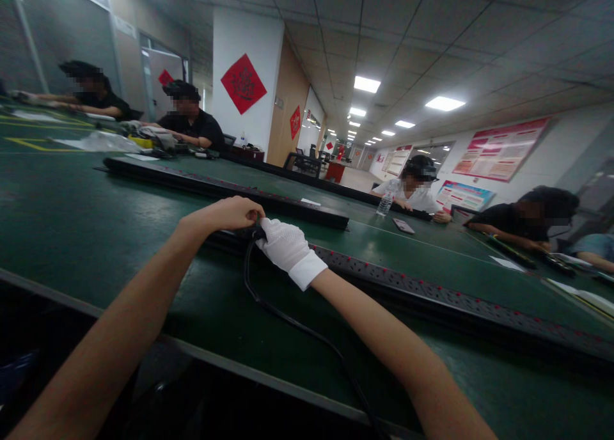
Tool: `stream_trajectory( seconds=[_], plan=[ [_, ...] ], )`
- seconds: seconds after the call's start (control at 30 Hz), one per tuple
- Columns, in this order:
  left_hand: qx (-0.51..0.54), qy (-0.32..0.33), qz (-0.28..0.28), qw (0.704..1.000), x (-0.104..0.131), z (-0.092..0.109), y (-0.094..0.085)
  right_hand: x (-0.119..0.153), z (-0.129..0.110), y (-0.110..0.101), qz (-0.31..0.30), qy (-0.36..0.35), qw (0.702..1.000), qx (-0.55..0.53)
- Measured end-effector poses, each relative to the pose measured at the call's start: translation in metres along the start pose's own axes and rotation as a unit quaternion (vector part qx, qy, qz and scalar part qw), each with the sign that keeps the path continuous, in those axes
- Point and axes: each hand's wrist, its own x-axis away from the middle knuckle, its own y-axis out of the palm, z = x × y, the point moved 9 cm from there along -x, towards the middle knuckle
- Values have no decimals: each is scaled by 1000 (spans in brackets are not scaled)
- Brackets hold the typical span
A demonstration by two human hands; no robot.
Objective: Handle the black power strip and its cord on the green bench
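My right hand [286, 247], in a white dotted work glove, is closed around the end of a thick black cable [268, 307]. The cable hangs in a loop and runs down over the near table edge. Just left of it, my bare left hand [236, 213] has its fingers curled in a pinch by the gloved fingertips. What lies between those fingers is hidden. Both hands are above a long black power strip [384, 275] with rows of small red dots, which stretches off to the right.
A second black strip [225, 194] lies beyond my hands on the green table [144, 226]. Farther off are a water bottle [385, 200], a phone [403, 226] and a crumpled plastic bag [108, 141]. Several people sit around the table.
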Motion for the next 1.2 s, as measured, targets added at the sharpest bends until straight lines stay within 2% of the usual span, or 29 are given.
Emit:
stream_trajectory(
  seconds=[0.17, 0.33, 0.43, 0.83, 1.0, 1.2],
  plan=[
    [5, 32, -1, 999, -1, 4, 1, -1, 1, -1, 32, 1, 999, -3],
    [9, 34, -2, 999, -5, 1, 6, 0, 0, 1, -2, -3, 1000, 0],
    [20, 37, -4, 999, -7, -1, 8, 1, -1, -1, 0, -4, 1000, -2],
    [23, 3, -31, 999, -8, -20, 10, 1, 1, -1, 18, 0, 1000, -15],
    [6, -15, -9, 1000, -8, -24, 5, 1, 1, 1, -9, 4, 1000, -13],
    [-14, -3, 34, 999, -6, -17, -4, 2, 1, 2, -26, 2, 1000, -13]
  ],
)
